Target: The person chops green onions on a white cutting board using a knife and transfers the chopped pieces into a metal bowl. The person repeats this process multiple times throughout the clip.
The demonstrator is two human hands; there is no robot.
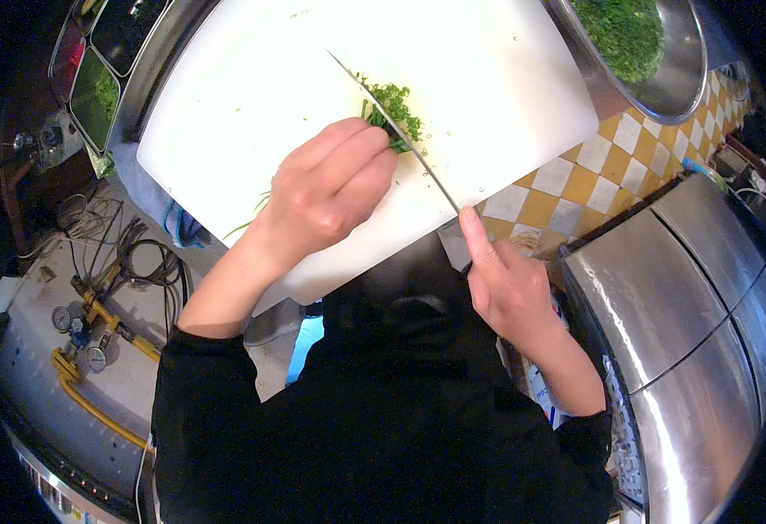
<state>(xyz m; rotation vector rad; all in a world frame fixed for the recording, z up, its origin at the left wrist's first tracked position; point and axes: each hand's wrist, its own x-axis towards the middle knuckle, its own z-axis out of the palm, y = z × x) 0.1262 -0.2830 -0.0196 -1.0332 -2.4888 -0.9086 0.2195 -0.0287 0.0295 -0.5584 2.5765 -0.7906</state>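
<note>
A large white cutting board (252, 61) lies in front of me. On it, my left hand (335, 179) is closed with curled fingers around a bunch of thin green stalks, likely chives or scallions; their tips (239, 230) stick out behind the wrist. My right hand (510, 279) grips a long knife (431, 172) by its handle, the index finger stretched along the top near the blade. The blade runs diagonally just beside my left knuckles. Chopped greens (392, 96) are piled along the blade, mostly beyond it, and small bits are scattered on the board.
A metal bowl (696, 65) of chopped greens stands at the far right. Containers (95, 100) with greens and something red sit at the far left. Stainless cabinets (654, 297) are at right, beside a yellow-and-white tiled surface (579, 179). Yellow pipes with gauges (86, 349) are at lower left.
</note>
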